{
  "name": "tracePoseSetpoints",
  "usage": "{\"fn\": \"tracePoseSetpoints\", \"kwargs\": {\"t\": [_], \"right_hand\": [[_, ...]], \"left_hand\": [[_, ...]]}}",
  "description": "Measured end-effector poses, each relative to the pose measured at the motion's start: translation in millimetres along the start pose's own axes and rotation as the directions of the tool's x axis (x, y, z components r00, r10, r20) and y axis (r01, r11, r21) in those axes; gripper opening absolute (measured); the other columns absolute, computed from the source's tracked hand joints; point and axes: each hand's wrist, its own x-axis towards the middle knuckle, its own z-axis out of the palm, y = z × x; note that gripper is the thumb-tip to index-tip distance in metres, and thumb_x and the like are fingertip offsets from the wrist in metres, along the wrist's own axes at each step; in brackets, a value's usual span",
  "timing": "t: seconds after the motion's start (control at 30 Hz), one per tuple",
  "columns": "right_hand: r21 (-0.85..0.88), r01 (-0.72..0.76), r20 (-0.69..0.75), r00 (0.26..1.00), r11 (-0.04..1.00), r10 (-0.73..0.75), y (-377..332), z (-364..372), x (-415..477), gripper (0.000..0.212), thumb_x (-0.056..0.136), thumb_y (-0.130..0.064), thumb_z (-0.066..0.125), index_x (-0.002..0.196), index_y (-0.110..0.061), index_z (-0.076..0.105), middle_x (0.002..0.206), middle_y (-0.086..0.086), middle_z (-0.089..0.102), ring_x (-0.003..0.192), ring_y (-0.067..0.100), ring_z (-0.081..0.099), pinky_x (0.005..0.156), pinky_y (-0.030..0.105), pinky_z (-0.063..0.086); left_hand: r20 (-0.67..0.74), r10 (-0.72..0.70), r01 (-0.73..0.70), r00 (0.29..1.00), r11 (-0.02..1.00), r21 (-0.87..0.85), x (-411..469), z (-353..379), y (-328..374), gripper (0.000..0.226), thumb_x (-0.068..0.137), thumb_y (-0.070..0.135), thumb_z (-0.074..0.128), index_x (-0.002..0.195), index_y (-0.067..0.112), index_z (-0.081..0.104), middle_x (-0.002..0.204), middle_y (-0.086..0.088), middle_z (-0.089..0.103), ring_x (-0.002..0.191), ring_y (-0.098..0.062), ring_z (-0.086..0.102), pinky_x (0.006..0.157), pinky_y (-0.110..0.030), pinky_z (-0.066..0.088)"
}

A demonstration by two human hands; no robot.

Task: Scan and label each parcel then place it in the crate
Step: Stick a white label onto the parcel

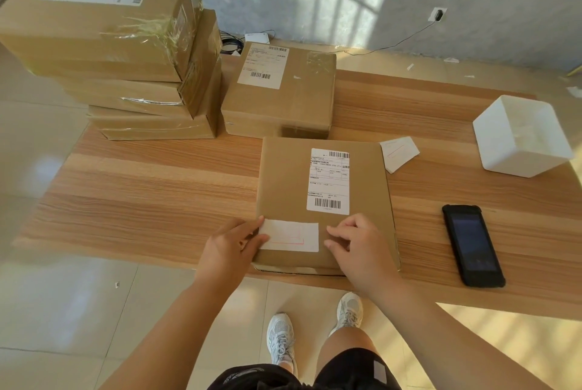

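The parcel (283,181) lies on the table (157,184). The left hand (231,248) pinches a white label (293,236) on its near end, and the right hand (359,248) rests loose fingers just beside it. I think the crate (516,150) to its right comes next, then the other parcels (126,43) behind it.

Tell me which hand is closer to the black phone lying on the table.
Right. The right hand rests on the parcel just left of the phone; the left hand is farther left, its fingers at the left end of the small white label.
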Motion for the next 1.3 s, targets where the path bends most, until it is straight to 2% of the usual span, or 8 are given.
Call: {"fn": "tracePoseSetpoints", "kwargs": {"t": [0.17, 0.33, 0.47, 0.57, 0.83, 1.0, 1.13, 1.3], "right_hand": [[0.288, -0.156, -0.128, 0.972, 0.945, 0.2, -2.2, -27.4, 10.6, 0.008, 0.086, -0.016, 0.07, 0.086, -0.024, 0.067, 0.097, -0.006, 0.058, 0.084, 0.001, 0.056, 0.075, 0.01, 0.043], [-0.09, -0.326, -0.183, 0.934, 0.941, 0.306, 23.9, -48.1, 31.7, 0.047, 0.086, -0.036, 0.066, 0.127, -0.018, 0.052, 0.124, 0.003, 0.048, 0.119, 0.023, 0.043, 0.1, 0.035, 0.038], [-0.095, -0.476, 0.024, 0.877, 0.875, 0.48, 42.9, -56.6, 42.4, 0.078, 0.087, -0.05, 0.061, 0.147, -0.012, 0.028, 0.144, 0.009, 0.037, 0.132, 0.028, 0.038, 0.107, 0.041, 0.036], [0.058, -0.508, 0.181, 0.852, 0.859, 0.491, 51.5, -60.1, 43.2, 0.055, 0.088, -0.05, 0.058, 0.132, -0.018, 0.047, 0.129, 0.001, 0.057, 0.113, 0.023, 0.056, 0.098, 0.042, 0.046], [0.077, -0.327, 0.238, 0.923, 0.942, 0.302, 39.3, -62.9, 34.0, 0.023, 0.089, -0.046, 0.059, 0.102, -0.027, 0.06, 0.098, -0.011, 0.066, 0.088, 0.009, 0.062, 0.08, 0.034, 0.053], [0.095, -0.198, 0.335, 0.929, 0.976, 0.156, -5.2, -33.1, 38.3, 0.036, 0.085, -0.05, 0.063, 0.113, -0.028, 0.061, 0.104, -0.012, 0.068, 0.093, 0.01, 0.064, 0.083, 0.035, 0.053], [0.021, -0.046, 0.411, 0.911, 0.999, 0.033, -62.8, 4.2, 42.1, 0.031, 0.085, -0.053, 0.06, 0.108, -0.033, 0.06, 0.099, -0.018, 0.066, 0.089, 0.004, 0.062, 0.071, 0.027, 0.048], [0.004, 0.114, 0.517, 0.85, 0.994, -0.099, -148.8, 75.5, 40.2, 0.04, 0.079, -0.063, 0.058, 0.104, -0.033, 0.061, 0.096, -0.016, 0.068, 0.089, 0.008, 0.064, 0.081, 0.038, 0.054]], "left_hand": [[-0.004, -0.318, 0.314, 0.948, 0.938, -0.147, 7.2, -3.1, 12.9, 0.016, 0.087, 0.028, 0.063, 0.102, 0.024, 0.062, 0.092, 0.014, 0.064, 0.079, 0.004, 0.056, 0.058, -0.008, 0.04], [0.102, -0.464, 0.475, 0.88, 0.866, -0.155, 22.8, 5.1, 20.6, 0.046, 0.089, 0.046, 0.054, 0.129, 0.024, 0.046, 0.104, 0.01, 0.059, 0.087, -0.009, 0.057, 0.062, -0.023, 0.045], [0.162, -0.508, 0.531, 0.846, 0.831, -0.166, 31.0, 11.8, 28.2, 0.057, 0.09, 0.05, 0.05, 0.14, 0.026, 0.037, 0.129, 0.004, 0.053, 0.11, -0.02, 0.053, 0.074, -0.032, 0.048], [0.167, -0.518, 0.539, 0.839, 0.833, -0.121, 32.6, 15.3, 35.8, 0.055, 0.092, 0.046, 0.048, 0.141, 0.023, 0.038, 0.133, 0.0, 0.053, 0.117, -0.022, 0.05, 0.089, -0.035, 0.044], [0.042, -0.627, 0.625, 0.778, 0.764, -0.163, -6.8, 0.5, 36.7, 0.048, 0.09, 0.041, 0.053, 0.134, 0.024, 0.048, 0.123, 0.0, 0.059, 0.109, -0.022, 0.055, 0.087, -0.035, 0.045], [-0.076, -0.663, 0.61, 0.744, 0.722, -0.325, -54.8, -38.8, 19.9, 0.032, 0.091, 0.032, 0.055, 0.122, 0.025, 0.058, 0.114, 0.002, 0.062, 0.098, -0.017, 0.057, 0.079, -0.029, 0.042], [-0.195, -0.713, 0.608, 0.673, 0.684, -0.402, -94.6, -83.1, -7.7, 0.031, 0.09, 0.031, 0.058, 0.12, 0.023, 0.059, 0.111, 0.003, 0.063, 0.092, -0.014, 0.059, 0.073, -0.028, 0.044], [-0.308, -0.765, 0.582, 0.565, 0.634, -0.509, -148.4, -151.3, -56.7, 0.025, 0.089, 0.031, 0.06, 0.114, 0.027, 0.06, 0.105, 0.007, 0.064, 0.087, -0.006, 0.061, 0.073, -0.028, 0.048]]}}
